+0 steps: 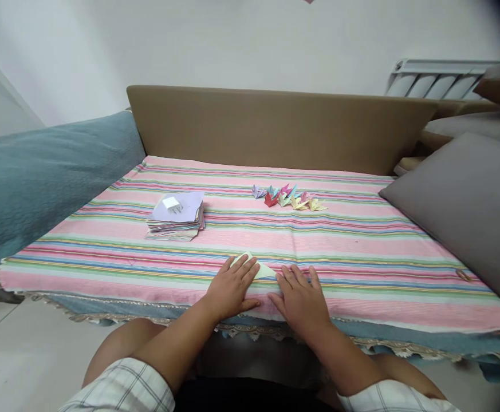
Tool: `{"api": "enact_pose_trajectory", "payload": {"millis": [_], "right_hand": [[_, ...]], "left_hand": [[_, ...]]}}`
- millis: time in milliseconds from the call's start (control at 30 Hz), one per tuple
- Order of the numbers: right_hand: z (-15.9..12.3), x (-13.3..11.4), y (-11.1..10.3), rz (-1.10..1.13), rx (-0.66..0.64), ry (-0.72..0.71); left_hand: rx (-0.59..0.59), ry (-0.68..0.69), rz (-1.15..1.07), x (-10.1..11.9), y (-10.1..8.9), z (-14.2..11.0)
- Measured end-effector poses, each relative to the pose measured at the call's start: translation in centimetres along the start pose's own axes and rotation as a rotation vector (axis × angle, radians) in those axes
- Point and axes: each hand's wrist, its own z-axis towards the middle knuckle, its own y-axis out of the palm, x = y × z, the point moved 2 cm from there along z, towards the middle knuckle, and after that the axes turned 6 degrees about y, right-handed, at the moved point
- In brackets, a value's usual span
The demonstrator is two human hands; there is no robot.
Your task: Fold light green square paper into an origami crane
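Checked sleeves (125, 384), fingers (240, 264) atop pale paper (265, 271)

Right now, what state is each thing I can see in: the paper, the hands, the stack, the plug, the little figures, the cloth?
Pale green paper: folded, pointed at its right end, partly covered
Left hand: open, palm down on the paper
Right hand: open, palm down, by the paper's tip
Paper stack: piled, edges uneven
White plug: unplugged, lying on the stack
Paper figures: folded, grouped together
Striped cloth: spread out, lightly creased
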Motion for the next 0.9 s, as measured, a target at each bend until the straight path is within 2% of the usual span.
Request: {"api": "enact_pose_trajectory", "payload": {"millis": [167,233,333,433,633,900], "right_hand": [[1.0,1.3,-1.2,0.047,0.104,0.076],[1.3,1.0,-0.9,0.081,0.118,-0.007],[1.2,-0.4,0.4,0.107,0.047,-0.202],[0.8,-1.5,1.8,0.121,-0.03,-0.271],[0.5,-1.6,2.5,0.13,-0.072,-0.229],[0.4,-0.9,1.1,0.134,0.043,-0.126]], "left_hand": [[0.006,0.006,0.006,-0.1,0.3,0.0],[0.003,0.008,0.007,-0.2,0.4,0.0],[-0.006,0.006,0.006,-0.2,0.4,0.0],[-0.011,0.004,-0.01,-0.1,0.2,0.0],[-0.01,-0.007,-0.02,-0.1,0.5,0.0],[-0.048,-0.004,-0.02,-0.2,0.5,0.0]]}}
